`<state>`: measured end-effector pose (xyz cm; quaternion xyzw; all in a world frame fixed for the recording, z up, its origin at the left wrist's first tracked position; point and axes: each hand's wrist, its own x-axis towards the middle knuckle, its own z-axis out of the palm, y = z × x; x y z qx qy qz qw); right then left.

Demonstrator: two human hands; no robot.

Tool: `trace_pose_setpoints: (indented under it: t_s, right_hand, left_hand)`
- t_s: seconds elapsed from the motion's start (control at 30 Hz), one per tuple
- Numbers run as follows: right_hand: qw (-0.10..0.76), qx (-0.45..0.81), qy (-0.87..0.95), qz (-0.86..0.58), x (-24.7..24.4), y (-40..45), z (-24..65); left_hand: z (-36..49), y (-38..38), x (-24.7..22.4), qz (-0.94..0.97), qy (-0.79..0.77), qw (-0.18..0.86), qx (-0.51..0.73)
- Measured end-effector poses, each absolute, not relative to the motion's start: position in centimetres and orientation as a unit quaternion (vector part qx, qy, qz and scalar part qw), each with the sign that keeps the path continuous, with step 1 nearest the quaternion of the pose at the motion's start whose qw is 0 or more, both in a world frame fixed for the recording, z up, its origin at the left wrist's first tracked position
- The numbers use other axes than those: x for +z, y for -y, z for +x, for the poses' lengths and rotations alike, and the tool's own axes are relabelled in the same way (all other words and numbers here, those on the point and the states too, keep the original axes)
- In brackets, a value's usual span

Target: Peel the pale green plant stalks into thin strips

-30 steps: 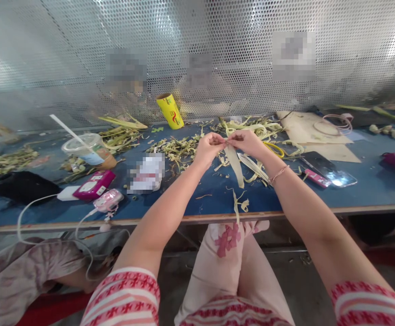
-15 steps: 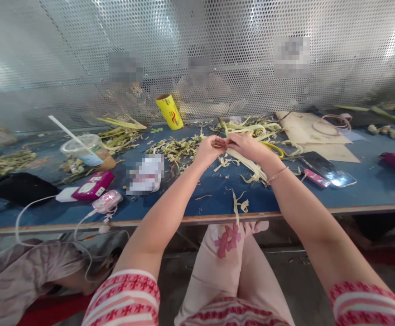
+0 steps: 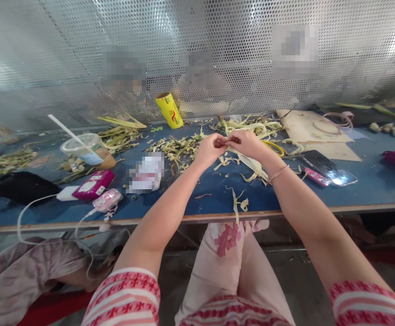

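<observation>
My left hand (image 3: 214, 147) and my right hand (image 3: 245, 143) meet fingertip to fingertip over the blue table (image 3: 204, 201). Both are closed in a pinch. A pale plant strip (image 3: 252, 164) runs out from under my right hand towards its wrist. What lies between the left fingertips is too small to make out. Shredded greenish plant bits (image 3: 180, 149) lie left of my hands, and a heap of pale strips (image 3: 260, 127) lies behind them. One loose pale strip (image 3: 235, 203) hangs over the table's front edge.
A yellow tube (image 3: 169, 111) stands at the back. To the left are a lidded cup (image 3: 89, 149) with a straw, a purple box (image 3: 93, 184) and cables. Rightward lie a phone (image 3: 329, 168) and brown paper (image 3: 311, 127). A person's leg (image 3: 37, 271) shows at lower left.
Both hands remain together in nearly the same place, with slightly shifted fingers. The pale strip by the right hand shows a little less of itself.
</observation>
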<state>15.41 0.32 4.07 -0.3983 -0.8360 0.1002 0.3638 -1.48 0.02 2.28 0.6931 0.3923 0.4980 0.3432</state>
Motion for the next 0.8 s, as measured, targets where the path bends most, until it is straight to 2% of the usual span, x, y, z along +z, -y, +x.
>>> trace_pose_setpoints:
  t_s: [0.27, 0.57, 0.8]
  right_hand:
    - [0.4, 0.214, 0.79, -0.413, 3.84, -0.86, 15.34]
    - [0.398, 0.265, 0.786, -0.393, 3.83, -0.95, 15.72]
    - [0.372, 0.192, 0.82, -0.391, 3.98, -0.78, 15.98]
  left_hand:
    - [-1.66, 0.35, 2.59, 0.722, -0.397, 0.3, 0.481]
    - [-1.82, 0.2, 2.54, 0.725, -0.418, 0.287, 0.466]
    - [-1.82, 0.37, 2.94, 0.717, -0.417, 0.312, 0.463]
